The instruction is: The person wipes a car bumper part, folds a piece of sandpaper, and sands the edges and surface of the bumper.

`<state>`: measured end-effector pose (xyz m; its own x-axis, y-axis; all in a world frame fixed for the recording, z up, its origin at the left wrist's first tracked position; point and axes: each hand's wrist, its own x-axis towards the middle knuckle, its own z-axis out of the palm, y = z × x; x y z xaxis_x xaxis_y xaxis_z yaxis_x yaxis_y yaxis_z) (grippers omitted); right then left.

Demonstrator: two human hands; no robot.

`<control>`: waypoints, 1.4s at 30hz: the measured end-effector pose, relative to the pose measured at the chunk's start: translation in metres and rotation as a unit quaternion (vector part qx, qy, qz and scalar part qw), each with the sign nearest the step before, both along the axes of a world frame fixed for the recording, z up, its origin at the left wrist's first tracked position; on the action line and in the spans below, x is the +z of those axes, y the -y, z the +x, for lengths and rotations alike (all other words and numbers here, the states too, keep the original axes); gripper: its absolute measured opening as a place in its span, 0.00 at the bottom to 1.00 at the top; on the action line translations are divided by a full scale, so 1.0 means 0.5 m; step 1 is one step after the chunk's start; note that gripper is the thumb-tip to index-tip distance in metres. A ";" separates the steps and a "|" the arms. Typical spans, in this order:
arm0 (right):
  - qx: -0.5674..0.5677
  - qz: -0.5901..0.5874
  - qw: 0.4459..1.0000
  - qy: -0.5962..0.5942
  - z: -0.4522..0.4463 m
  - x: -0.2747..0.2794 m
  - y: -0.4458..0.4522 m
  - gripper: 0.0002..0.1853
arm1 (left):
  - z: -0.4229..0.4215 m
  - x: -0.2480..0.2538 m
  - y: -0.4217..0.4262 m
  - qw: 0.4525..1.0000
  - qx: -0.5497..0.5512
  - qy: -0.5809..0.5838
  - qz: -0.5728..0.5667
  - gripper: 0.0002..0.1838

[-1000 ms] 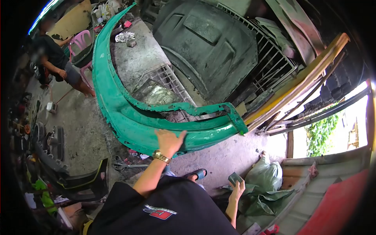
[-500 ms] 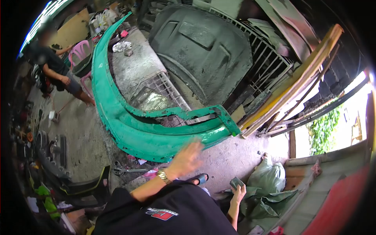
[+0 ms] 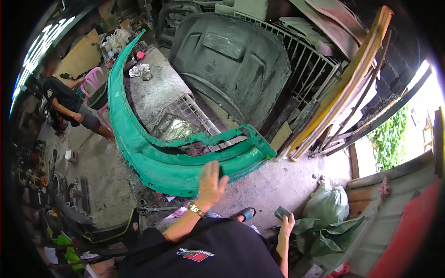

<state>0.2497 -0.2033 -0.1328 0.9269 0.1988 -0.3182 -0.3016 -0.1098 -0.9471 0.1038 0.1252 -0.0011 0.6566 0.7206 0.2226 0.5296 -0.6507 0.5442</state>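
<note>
A long curved green panel (image 3: 157, 169), with chipped edges, stretches across the middle of the view. My left hand (image 3: 212, 186), with a gold watch on the wrist, is at the panel's lower edge with its fingers apart and holds nothing; whether it touches the surface cannot be made out. Lower right, my right hand (image 3: 287, 224) grips a small dark green block (image 3: 282, 213) between thumb and fingers, away from the panel.
A dark car hood (image 3: 232, 65) leans behind the panel beside a metal grille (image 3: 306, 69). Long boards (image 3: 343, 92) rise at right, above a green sack (image 3: 328, 204). A person (image 3: 69, 102) stands at left near a pink chair (image 3: 94, 79). Scissors-like metal tools (image 3: 150, 210) lie on the floor.
My left hand lifted off the panel, swept right, then came back to its lower edge. My right hand keeps hold of the block. The whole view has shifted slightly.
</note>
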 end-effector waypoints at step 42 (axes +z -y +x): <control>0.079 -0.024 0.996 -0.047 0.203 -0.081 0.084 0.06 | 0.123 -0.031 -0.038 0.967 0.091 0.210 0.112 0.12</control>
